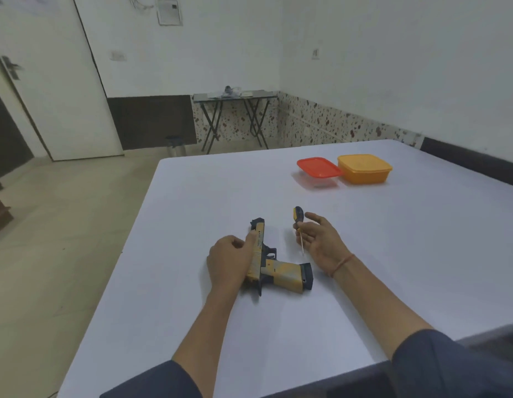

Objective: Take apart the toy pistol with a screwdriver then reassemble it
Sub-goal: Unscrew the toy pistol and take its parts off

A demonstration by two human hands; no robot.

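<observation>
A yellow and black toy pistol [274,268] lies on its side on the white table [393,254], barrel pointing away and grip pointing right. My left hand [231,261] grips its slide from the left, thumb laid along the top. To the right, my right hand [321,239] is palm up and pinches a small screwdriver [299,225] with a yellow and black handle. Its thin metal shaft points down toward me.
A clear box with a red lid [318,169] and an orange lidded box [364,169] sit at the table's far right. Beyond the table stand a folding side table [235,110], a white door [48,81] and a small bin [176,146] on the floor.
</observation>
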